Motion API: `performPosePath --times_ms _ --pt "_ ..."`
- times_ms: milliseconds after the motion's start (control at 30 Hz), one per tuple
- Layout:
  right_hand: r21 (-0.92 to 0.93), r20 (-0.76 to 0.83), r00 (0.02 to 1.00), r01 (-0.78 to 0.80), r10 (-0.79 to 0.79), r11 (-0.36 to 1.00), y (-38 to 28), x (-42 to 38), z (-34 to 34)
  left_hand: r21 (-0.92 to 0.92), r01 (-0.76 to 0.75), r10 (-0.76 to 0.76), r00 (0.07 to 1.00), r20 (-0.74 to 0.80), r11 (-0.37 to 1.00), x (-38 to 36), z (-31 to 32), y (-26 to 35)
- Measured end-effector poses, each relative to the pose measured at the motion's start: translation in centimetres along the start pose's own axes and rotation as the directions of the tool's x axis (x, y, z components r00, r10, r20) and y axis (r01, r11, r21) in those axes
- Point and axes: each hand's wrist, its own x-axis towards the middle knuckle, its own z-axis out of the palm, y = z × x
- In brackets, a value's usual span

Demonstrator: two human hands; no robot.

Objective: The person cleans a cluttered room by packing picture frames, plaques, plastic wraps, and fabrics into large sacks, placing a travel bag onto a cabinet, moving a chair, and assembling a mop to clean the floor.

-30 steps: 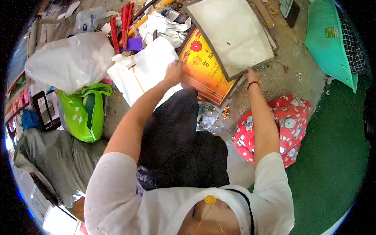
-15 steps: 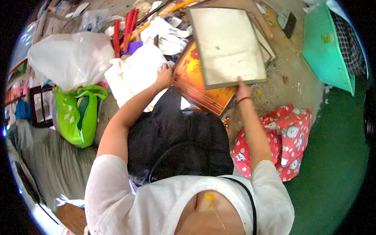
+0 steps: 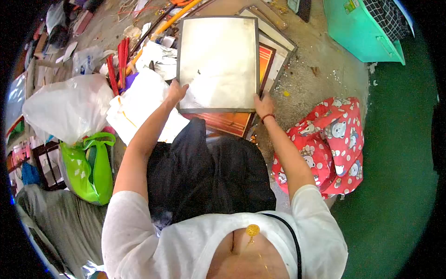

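A pale rectangular panel with a thin dark frame [image 3: 218,65] is held up in front of me. My left hand [image 3: 176,93] grips its left edge near the lower corner, thumb over the pale face. At the lower right corner, my right hand [image 3: 265,105] closes on the frame; a red band circles that wrist. Beneath the panel lies a red and orange framed picture [image 3: 227,122], mostly covered. More pale framed panels [image 3: 282,42] are stacked behind it at the upper right. White paper sheets [image 3: 146,100] lie under and beside my left forearm.
A clear plastic bag [image 3: 69,109] and a bright green bag [image 3: 90,169] stand on the left. Red cloth with bear prints [image 3: 325,144] is bunched at the right, and a turquoise bin [image 3: 360,32] stands beyond it. Red sticks [image 3: 121,63] and a yellow pole [image 3: 172,23] lie among scraps.
The pale framed panel has moved left and straightened, covering more of the red and orange picture. My left hand has come to its left edge. The view has shifted slightly.
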Motion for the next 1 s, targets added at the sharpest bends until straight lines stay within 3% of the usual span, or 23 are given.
performPosePath --times_ms 33,67,167,200,233,300,333,367,400,433,500,533,567,600,633,700,767,800,833,867,900,967,1000 --pt "0.003 0.136 0.985 -0.105 0.103 0.994 -0.5 0.7 -0.1 0.001 -0.009 0.009 1.000 0.000 1.000 0.4 0.4 0.1" --pt "-0.111 -0.025 0.998 -0.067 0.065 0.992 1.2 1.3 2.7 -0.067 -0.029 0.031 0.999 0.031 0.997 0.9 0.7 0.1" --pt "-0.062 -0.064 0.985 -0.164 0.160 0.984 -0.9 0.6 1.6 -0.151 -0.045 0.060 0.994 0.094 0.988 0.2 -2.2 4.6" --pt "-0.061 0.085 0.983 -0.156 0.161 0.986 -0.2 0.8 1.2 -0.220 -0.156 0.163 0.987 0.015 0.963 0.4 -2.4 5.4" --pt "-0.060 0.085 0.984 -0.153 0.157 0.986 0.3 0.4 0.9 -0.279 -0.264 0.254 0.964 -0.072 0.923 0.9 -2.5 5.5" --pt "-0.023 0.279 0.940 -0.199 0.198 0.980 1.1 -1.4 0.3 -0.298 -0.267 0.271 0.962 -0.031 0.916 1.4 -2.2 5.5" --pt "-0.025 0.283 0.940 -0.191 0.190 0.981 1.3 -2.2 -0.3 -0.201 -0.288 0.287 0.957 -0.038 0.936 1.3 -1.4 5.8" --pt "-0.045 0.250 0.936 -0.244 0.247 0.969 1.4 -3.2 -0.8 -0.099 -0.303 0.300 0.953 -0.046 0.948 1.3 -0.9 5.5" --pt "-0.060 0.215 0.930 -0.291 0.297 0.955 1.3 -3.9 -1.1 -0.120 -0.403 0.404 0.915 -0.017 0.907 3.2 1.6 2.3" --pt "-0.056 0.219 0.935 -0.272 0.278 0.961 1.5 -4.2 -0.7 0.157 -0.274 0.252 0.957 0.147 0.949 2.0 1.0 3.6" --pt "-0.211 -0.166 0.971 -0.204 0.171 0.956 2.8 -4.7 0.9 0.240 -0.111 0.069 0.982 0.178 0.964 1.1 1.7 3.9" --pt "-0.211 -0.158 0.974 -0.191 0.159 0.959 4.0 -4.1 1.7 0.171 -0.090 0.059 0.982 0.177 0.981 1.3 2.2 3.3" --pt "0.072 -0.027 0.961 -0.272 0.275 0.959 5.4 -3.5 2.2 0.100 -0.065 0.046 0.983 0.179 0.993 1.4 2.7 2.7" --pt "0.332 0.136 0.928 -0.372 0.346 0.867 6.1 -3.3 2.7 0.133 -0.026 0.003 0.986 0.168 0.991 1.2 2.7 3.1" --pt "0.329 0.148 0.930 -0.366 0.336 0.870 5.3 -3.2 2.6 0.144 -0.025 -0.003 0.982 0.191 0.989 1.2 2.4 3.7" --pt "0.502 0.275 0.850 -0.525 0.449 0.687 3.7 -2.7 2.3 0.133 -0.118 0.100 0.986 0.134 0.984 1.6 2.3 4.6" --pt "0.433 0.256 0.802 -0.594 0.539 0.678 3.8 -0.7 2.7 0.170 -0.173 0.175 0.985 0.004 0.970 1.7 1.9 7.3" --pt "0.515 0.272 0.835 -0.547 0.479 0.660 2.1 -0.4 0.8 0.129 -0.138 0.133 0.990 0.051 0.982 0.8 -0.5 10.9" --pt "0.591 0.285 0.863 -0.501 0.417 0.633 1.1 -0.1 -0.1 0.192 -0.198 0.204 0.979 -0.009 0.961 2.2 -0.3 11.8" --pt "0.466 0.191 0.804 -0.579 0.564 0.669 2.4 1.7 0.9 0.160 -0.363 0.380 0.921 -0.088 0.918 4.8 1.0 11.1" --pt "0.459 0.193 0.802 -0.583 0.565 0.671 0.8 1.3 -0.4 0.096 -0.352 0.360 0.929 -0.083 0.931 6.2 0.9 12.1" --pt "0.482 0.414 0.801 -0.595 0.432 0.643 -5.2 0.2 -4.4 0.031 -0.337 0.338 0.938 -0.080 0.941 8.2 0.4 12.7" --pt "0.512 0.511 0.792 -0.592 0.333 0.623 0.7 3.2 -2.3 0.015 -0.310 0.309 0.943 -0.121 0.951 9.0 0.2 12.8"
